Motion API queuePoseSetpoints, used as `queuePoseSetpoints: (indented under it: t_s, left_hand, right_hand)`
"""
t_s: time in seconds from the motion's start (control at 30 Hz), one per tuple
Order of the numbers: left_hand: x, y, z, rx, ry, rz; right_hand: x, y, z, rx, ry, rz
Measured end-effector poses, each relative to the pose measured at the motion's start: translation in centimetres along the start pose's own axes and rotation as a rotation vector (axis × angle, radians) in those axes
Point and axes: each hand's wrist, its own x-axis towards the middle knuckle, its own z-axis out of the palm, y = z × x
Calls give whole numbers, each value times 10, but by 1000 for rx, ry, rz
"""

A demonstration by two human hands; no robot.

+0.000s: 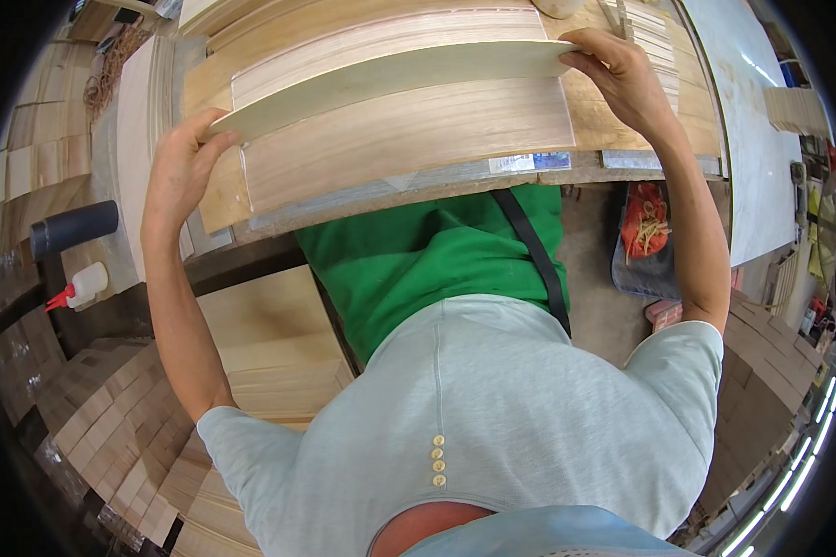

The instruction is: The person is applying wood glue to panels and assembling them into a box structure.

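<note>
As fingers of the left hand point(176, 167) pinch a thin board point(399, 84) at nine o'clock, the right hand point(624, 82) pinches its three-o'clock end.

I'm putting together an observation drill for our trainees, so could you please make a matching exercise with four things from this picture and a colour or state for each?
Things:
1. Thin strip
2. Squeeze bottle
3. Waist cloth
4. Cylinder

Colours or states:
A. Green
B. Dark grey
C. Held near its ends by the left hand and right hand
D. White with a red tip

Pairs: 1-C, 2-D, 3-A, 4-B
</note>
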Motion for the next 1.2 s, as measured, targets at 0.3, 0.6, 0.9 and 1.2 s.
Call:
queuePoseSetpoints:
  t_s: [0.3, 0.6, 0.9, 1.2]
  left_hand:
    - [-2, -5, 7, -10, 60, 62]
    - [-4, -4, 3, 39, 51, 57]
    - [-6, -4, 3, 91, 70, 147]
    - [-11, 5, 2, 80, 91, 149]
  right_hand:
    - [-5, 0, -1, -35, -24, 35]
    - [-7, 1, 3, 50, -36, 136]
    - [-3, -1, 1, 65, -61, 173]
    - [-5, 4, 3, 110, -48, 162]
